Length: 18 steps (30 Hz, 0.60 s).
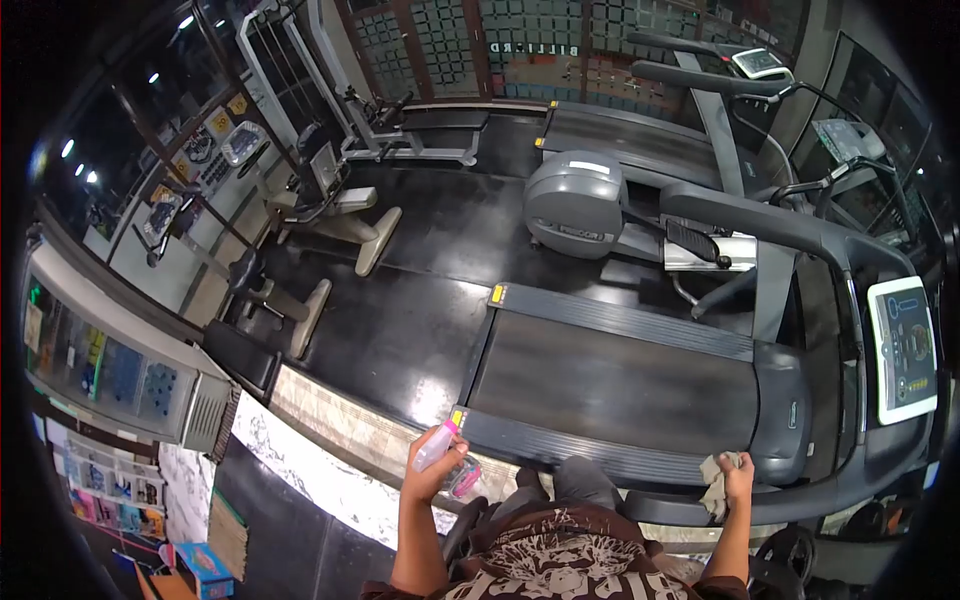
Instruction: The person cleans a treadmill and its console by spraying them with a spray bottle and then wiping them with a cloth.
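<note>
In my left hand (437, 472) is a clear spray bottle (466, 478) with a pinkish-white spray head and a pink nozzle, my fingers wrapped round its neck. My right hand (738, 478) grips a crumpled beige cloth (713, 486), which hangs beside the near side rail of a treadmill. The treadmill's dark belt (615, 380) lies in front of me, with its motor cover (783, 415) near the cloth. At the right stands its console (905, 348), a white-framed panel.
Beyond the treadmill are an elliptical machine (575, 205) and a second treadmill (630, 145). Exercise bikes (345, 222) and a weight machine (440, 128) stand at the back left. A glass-front fridge (120, 350) is at the left, near a blue box (203, 570).
</note>
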Each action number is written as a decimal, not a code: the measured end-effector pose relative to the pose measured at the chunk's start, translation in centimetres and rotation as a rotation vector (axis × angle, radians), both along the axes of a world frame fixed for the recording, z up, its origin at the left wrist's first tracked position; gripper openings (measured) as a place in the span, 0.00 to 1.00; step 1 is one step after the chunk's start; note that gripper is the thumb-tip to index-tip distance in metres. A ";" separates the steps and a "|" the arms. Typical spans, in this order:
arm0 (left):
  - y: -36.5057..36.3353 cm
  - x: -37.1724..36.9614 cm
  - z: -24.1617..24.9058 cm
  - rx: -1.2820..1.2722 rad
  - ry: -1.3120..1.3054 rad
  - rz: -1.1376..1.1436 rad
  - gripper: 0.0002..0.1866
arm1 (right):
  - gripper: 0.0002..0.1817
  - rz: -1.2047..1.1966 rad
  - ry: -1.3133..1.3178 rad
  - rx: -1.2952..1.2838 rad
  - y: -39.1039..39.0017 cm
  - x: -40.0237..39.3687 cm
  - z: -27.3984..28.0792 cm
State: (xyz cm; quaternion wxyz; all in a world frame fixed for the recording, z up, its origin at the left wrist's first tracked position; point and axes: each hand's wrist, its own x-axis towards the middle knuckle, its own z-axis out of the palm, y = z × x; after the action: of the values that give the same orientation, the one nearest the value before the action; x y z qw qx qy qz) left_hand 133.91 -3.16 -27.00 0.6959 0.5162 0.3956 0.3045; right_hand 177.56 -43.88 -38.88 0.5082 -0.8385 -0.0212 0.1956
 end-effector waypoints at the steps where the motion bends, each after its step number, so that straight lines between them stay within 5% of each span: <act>1: 0.1 0.0 0.0 0.002 0.005 -0.015 0.07 | 0.13 -0.001 -0.130 -0.020 -0.3 0.2 -0.8; 5: 0.4 0.0 -0.3 -0.034 0.044 -0.064 0.07 | 0.15 0.046 -0.462 -0.373 1.3 -1.1 0.3; 13: 2.8 0.2 -2.8 -0.120 0.087 -0.012 0.10 | 0.23 0.244 -0.356 -0.802 3.9 -2.3 2.2; 18: 5.7 4.2 -2.0 -0.097 0.184 -0.099 0.09 | 0.22 0.330 -0.276 -0.759 6.5 -1.2 -1.4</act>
State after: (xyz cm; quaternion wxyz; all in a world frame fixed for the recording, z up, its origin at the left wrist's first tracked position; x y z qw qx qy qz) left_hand 138.15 2.56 -29.01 0.6948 0.5268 0.4462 0.2016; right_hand 176.32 -37.34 -40.33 0.1183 -0.9695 -0.1492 0.1542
